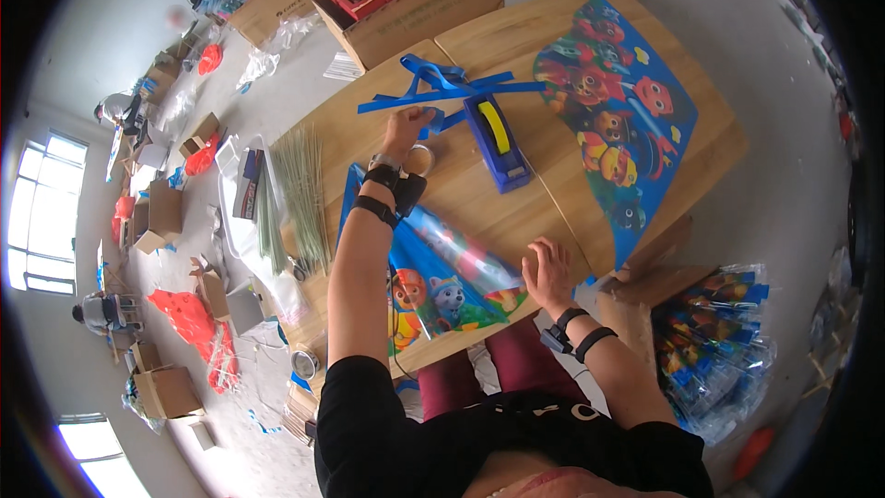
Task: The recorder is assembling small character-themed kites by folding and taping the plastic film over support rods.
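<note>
My left hand [404, 135] reaches across the table with its fingertips closed on a small blue strip [430, 120]. Just beyond it lies a loose heap of blue strips [433, 83]. A roll of tape [419, 160] is beside the left wrist, and a blue tape dispenser with a yellow centre [498, 143] stands to its right. My right hand [550, 272] is open, fingers spread, at the right end of a partly folded printed kite sheet [447, 290]. Another blue kite sheet with cartoon figures [613, 115] is spread flat at the table's right side.
Thin sticks [302, 194] lie along the table's left edge, by a white tray [229, 161]. A carton of red boxes [415, 23] stands beyond the table. Below right is a pile of plastic-wrapped printed pieces [714, 350]. Several people work at the far left.
</note>
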Demonstrator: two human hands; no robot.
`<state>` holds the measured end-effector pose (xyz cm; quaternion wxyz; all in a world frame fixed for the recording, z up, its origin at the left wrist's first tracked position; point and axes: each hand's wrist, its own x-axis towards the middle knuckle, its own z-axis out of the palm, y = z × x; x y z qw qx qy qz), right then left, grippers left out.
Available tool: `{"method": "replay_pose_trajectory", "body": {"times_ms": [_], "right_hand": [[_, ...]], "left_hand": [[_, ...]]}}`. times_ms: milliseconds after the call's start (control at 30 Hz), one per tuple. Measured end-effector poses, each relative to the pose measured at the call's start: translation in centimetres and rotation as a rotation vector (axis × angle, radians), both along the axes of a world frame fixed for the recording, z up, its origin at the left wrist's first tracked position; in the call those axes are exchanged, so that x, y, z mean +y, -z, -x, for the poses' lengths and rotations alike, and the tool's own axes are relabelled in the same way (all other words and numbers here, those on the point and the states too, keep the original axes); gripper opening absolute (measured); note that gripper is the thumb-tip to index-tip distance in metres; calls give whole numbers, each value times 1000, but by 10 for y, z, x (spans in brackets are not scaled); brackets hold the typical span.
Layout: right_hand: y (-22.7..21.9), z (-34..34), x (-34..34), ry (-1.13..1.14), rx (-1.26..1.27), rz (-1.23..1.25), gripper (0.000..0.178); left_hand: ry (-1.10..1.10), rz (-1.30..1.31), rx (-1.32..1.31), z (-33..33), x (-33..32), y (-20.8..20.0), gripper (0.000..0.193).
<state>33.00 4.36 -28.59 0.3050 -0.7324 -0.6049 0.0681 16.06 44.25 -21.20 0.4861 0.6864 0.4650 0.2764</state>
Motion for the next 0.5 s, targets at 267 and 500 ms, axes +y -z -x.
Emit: {"method": "replay_pose_trajectory", "body": {"times_ms": [267, 500], "right_hand": [[0, 0, 0, -7, 27, 17, 35], [1, 0, 1, -3, 12, -29, 34]], "left_hand": [[-40, 99, -234, 4, -7, 22, 29], [-87, 229, -297, 12, -11, 51, 24]]}}
